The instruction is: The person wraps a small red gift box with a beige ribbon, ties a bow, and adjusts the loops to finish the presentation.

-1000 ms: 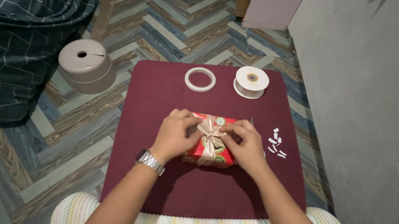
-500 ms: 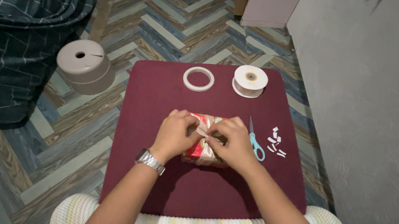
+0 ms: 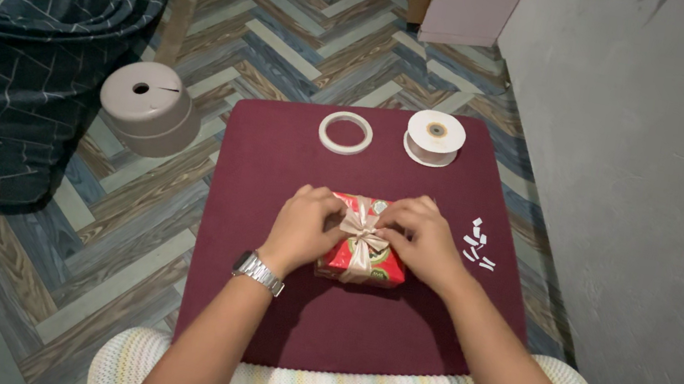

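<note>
Cream ribbon bow [image 3: 362,233] is pinched by our left hand [image 3: 302,230] and right hand [image 3: 426,245] atop the red gift box [image 3: 363,262]; uneven pulling could loosen the knot.

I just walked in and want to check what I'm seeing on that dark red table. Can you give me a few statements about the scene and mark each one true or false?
1. Both hands rest on a red gift box tied with a cream ribbon bow. True: the left hand and right hand flank the bow.
2. The tape ring lies on the floor. False: it lies on the maroon table, at its far edge.
3. A ribbon spool sits beside the tape ring. True.
4. The wristwatch is on the right wrist. False: it is on the left.
5. Small white paper scraps lie left of the box. False: they lie to its right.
</note>
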